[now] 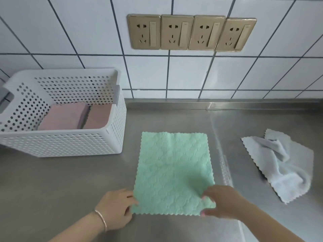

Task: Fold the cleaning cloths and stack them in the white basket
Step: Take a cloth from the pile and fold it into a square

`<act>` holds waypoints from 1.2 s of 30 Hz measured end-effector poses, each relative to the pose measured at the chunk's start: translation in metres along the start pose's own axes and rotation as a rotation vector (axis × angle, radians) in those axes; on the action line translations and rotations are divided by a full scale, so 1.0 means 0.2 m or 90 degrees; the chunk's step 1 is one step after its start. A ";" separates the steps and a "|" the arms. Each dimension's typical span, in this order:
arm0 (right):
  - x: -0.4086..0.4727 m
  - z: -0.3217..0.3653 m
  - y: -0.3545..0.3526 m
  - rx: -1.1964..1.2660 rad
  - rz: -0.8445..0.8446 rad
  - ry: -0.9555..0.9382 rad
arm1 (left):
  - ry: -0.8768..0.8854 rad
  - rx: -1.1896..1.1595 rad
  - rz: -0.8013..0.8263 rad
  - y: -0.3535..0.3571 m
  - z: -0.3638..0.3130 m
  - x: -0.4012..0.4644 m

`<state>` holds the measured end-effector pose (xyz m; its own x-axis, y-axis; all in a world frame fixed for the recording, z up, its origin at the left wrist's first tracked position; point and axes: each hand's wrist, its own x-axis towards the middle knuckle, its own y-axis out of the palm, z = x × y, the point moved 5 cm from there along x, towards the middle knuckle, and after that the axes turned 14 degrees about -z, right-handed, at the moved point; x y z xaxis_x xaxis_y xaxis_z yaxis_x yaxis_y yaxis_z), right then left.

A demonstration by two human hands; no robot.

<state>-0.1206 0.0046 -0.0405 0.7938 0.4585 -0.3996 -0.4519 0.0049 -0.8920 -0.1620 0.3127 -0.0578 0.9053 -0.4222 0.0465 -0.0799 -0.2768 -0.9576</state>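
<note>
**A:** What lay in front of the person?

**B:** A square mint-green cleaning cloth with a quilted wavy texture and zigzag-cut edges [173, 172] was spread flat on the brushed stainless-steel counter [61, 180]; it sat in the middle, just right of the white perforated plastic basket [70, 144].

**A:** And the hands?

**B:** The left hand [115, 210], a thin bracelet [101, 220] on its wrist, pinched the cloth's near left corner; the right hand [222, 201] pinched the near right corner, thumb under and fingers curled on top; both grips were narrow, closed on fabric.

**A:** What was in the basket?

**B:** Two folded pink cloths [64, 117] lay side by side on its floor; the basket stood against the white tiled wall [192, 72].

**A:** Anything else?

**B:** A crumpled pale grey-white cloth with the same zigzag edge [283, 163] lay well apart at the right; four gold wall sockets [190, 32] sat in a row on the tiles.
</note>
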 end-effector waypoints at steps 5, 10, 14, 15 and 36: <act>0.30 -0.25 -0.20 0.141 -0.147 0.294 | -0.522 -0.321 -0.062 -0.04 0.18 0.37; 0.53 -0.46 -0.23 0.330 -0.250 0.567 | -0.708 -0.317 -0.133 0.00 0.33 0.74; 0.63 -0.49 -0.20 0.341 -0.255 0.624 | -0.737 -0.175 -0.111 0.04 0.40 0.86; 0.66 -0.49 -0.19 0.339 -0.249 0.630 | -0.730 -0.147 -0.098 0.05 0.40 0.89; 0.46 -0.06 -0.16 0.187 -0.424 0.227 | -0.149 -0.092 -0.131 0.05 -0.01 0.64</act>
<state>-0.0289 0.0352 -0.0515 0.9936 -0.0336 0.1079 0.1118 0.4332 -0.8944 -0.0474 0.2539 -0.0609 0.9785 -0.1395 0.1517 0.0713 -0.4613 -0.8844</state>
